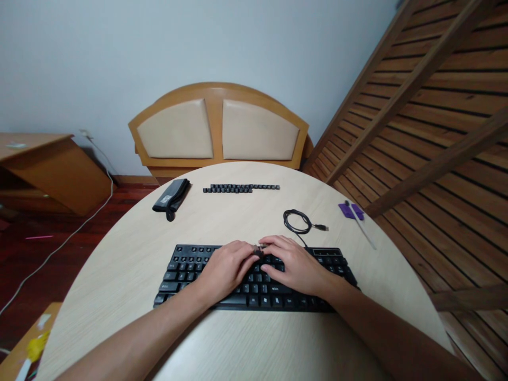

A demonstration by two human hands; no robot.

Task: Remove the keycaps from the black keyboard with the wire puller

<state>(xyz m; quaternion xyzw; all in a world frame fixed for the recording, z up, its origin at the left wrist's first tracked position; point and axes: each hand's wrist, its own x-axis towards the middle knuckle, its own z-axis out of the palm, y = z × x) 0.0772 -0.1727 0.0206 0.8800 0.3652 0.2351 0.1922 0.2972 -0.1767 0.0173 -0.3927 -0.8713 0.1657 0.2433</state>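
Observation:
A black keyboard [238, 300] lies across the near part of the round table, with several key places along its upper left bare of caps. My left hand [228, 267] rests over its middle, thumb and fingers closed on a small dark brownish piece [259, 251] whose kind I cannot make out. From the right, my right hand [296, 264] reaches in, its fingertips at that same small piece. Its thumb is apart from the fingers, over the keys. Removed black keycaps [232, 188] are lined up in rows farther back on the table.
A folded dark pouch [172, 196] lies at the table's back left. The coiled USB cable [297, 222] sits behind the keyboard. On the right are a purple cloth [351, 210] and a thin pale stick [364, 227]. A wooden headboard [216, 124] and slatted panel [436, 116] stand beyond.

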